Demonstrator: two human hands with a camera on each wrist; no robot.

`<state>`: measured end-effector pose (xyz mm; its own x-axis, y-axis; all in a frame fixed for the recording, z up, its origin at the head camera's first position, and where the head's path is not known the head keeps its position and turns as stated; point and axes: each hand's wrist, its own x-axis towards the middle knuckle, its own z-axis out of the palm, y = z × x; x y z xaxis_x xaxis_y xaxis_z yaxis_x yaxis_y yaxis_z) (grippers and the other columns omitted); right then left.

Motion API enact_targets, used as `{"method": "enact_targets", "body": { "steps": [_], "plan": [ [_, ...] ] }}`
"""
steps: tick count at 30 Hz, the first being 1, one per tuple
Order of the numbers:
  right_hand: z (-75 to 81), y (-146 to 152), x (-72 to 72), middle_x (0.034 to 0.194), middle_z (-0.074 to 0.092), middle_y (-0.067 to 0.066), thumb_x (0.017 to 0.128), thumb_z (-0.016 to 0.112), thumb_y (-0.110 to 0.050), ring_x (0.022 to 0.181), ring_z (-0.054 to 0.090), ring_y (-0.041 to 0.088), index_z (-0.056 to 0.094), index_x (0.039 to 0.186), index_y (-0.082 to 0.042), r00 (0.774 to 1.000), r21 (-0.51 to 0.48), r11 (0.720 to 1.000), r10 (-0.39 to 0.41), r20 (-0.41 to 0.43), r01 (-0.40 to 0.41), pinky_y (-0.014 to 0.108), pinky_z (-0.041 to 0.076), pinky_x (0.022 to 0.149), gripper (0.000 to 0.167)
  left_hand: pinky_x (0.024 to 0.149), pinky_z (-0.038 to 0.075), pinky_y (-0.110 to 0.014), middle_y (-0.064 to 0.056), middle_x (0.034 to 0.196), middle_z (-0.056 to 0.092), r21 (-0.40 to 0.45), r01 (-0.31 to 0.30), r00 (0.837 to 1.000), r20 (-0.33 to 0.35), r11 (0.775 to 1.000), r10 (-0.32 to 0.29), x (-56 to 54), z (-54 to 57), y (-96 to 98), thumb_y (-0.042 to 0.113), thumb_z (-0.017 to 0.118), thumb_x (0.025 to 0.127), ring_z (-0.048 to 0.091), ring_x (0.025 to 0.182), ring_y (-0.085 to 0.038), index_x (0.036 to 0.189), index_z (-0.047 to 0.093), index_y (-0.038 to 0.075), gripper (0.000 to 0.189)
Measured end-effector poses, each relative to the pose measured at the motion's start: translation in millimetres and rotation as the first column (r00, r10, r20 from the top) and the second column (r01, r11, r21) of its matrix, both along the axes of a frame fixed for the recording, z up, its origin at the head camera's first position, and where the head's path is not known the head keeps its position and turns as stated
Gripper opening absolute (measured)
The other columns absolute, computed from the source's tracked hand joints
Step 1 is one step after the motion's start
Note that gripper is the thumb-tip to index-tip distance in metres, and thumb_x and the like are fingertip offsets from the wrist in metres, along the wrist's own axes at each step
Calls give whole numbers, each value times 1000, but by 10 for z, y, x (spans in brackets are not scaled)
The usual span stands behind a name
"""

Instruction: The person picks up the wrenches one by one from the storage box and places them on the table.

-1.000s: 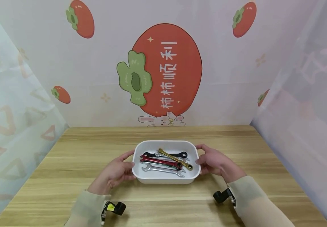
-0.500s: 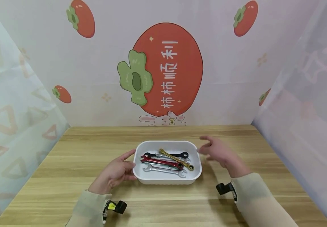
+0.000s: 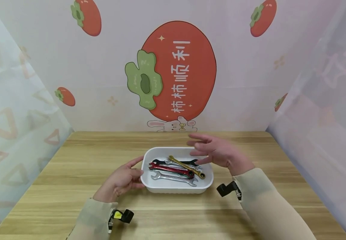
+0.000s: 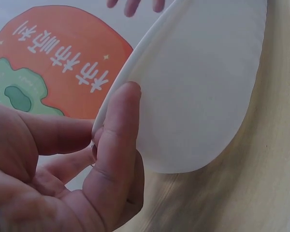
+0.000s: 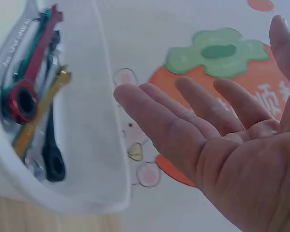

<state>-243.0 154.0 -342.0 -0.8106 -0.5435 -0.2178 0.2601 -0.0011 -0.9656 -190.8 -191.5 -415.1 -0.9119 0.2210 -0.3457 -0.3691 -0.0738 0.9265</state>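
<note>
Left hand (image 3: pixel 123 181) grips the white tray (image 3: pixel 176 191), apparently steadying it; right hand (image 3: pixel 216 150) hangs above, fingers (image 5: pixel 157 130) wide; taking wrenches (image 3: pixel 173 170) likely calls for narrowing

The tray (image 3: pixel 176 191) has room above its near edge; right fingers (image 3: pixel 205 147) (spread) bar its far-right corner.
</note>
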Motion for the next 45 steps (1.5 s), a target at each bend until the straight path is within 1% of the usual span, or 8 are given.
{"method": "enact_targets", "body": {
  "steps": [5,9,15,21,26,34,40,45],
  "plan": [
    [-116,-192,-10,152,41,16,94,69,-12,132,42,45,43,151,-14,998,95,994,57,-4,-56,63,46,95,63,68,61,-41,-21,94,55,8,3,1000,0,1000,-3,4,6,0,-3,51,97,58,72,-21,156,33,15,64],
    [-198,-299,-15,151,43,16,89,76,-15,129,47,40,48,149,-14,996,178,981,80,-32,-73,61,47,95,66,69,61,-41,-21,93,56,11,5,1000,-2,1000,-5,4,11,-1,-3,51,97,58,73,-22,156,33,14,64],
    [-345,-418,-29,148,46,15,87,78,-12,125,52,34,50,147,-10,991,213,973,111,-78,-92,54,50,96,66,70,61,-42,-21,93,56,19,6,1000,-1,1000,-6,0,6,-3,-4,51,97,59,73,-22,156,33,14,64],
    [-482,-481,-50,143,53,8,87,78,-12,128,48,33,54,145,-14,987,270,961,93,-129,-56,45,54,92,63,70,61,-42,-21,94,56,28,7,1000,1,1000,-7,-3,3,-7,-4,51,97,59,73,-21,156,32,14,64],
    [-545,-531,-50,139,57,3,84,82,-15,130,48,32,59,141,-20,978,332,943,85,-189,-18,45,48,100,62,69,61,-42,-21,94,56,28,11,1000,2,1000,-11,-3,1,-8,-4,51,97,58,73,-21,156,32,14,65],
    [-657,-594,-68,130,63,-1,77,86,-13,110,64,21,66,134,-26,961,408,912,86,-263,30,48,46,103,62,68,61,-41,-22,96,57,31,10,1000,-1,999,-10,-8,-14,-9,-4,51,97,59,73,-22,156,33,14,64],
    [-729,-643,-72,124,64,-3,77,85,-6,108,61,20,67,132,-25,942,470,882,118,-314,46,46,47,101,61,67,61,-40,-24,99,58,39,13,1000,0,999,-13,-13,-25,-12,-4,51,97,60,74,-22,156,32,14,65],
    [-748,-688,-67,119,65,-3,77,83,-2,106,59,20,70,128,-23,940,501,862,108,-324,74,46,48,99,57,68,61,-42,-24,99,58,44,12,1000,0,999,-12,-17,-37,-22,-3,52,97,60,74,-22,156,32,14,65]
  ]
}}
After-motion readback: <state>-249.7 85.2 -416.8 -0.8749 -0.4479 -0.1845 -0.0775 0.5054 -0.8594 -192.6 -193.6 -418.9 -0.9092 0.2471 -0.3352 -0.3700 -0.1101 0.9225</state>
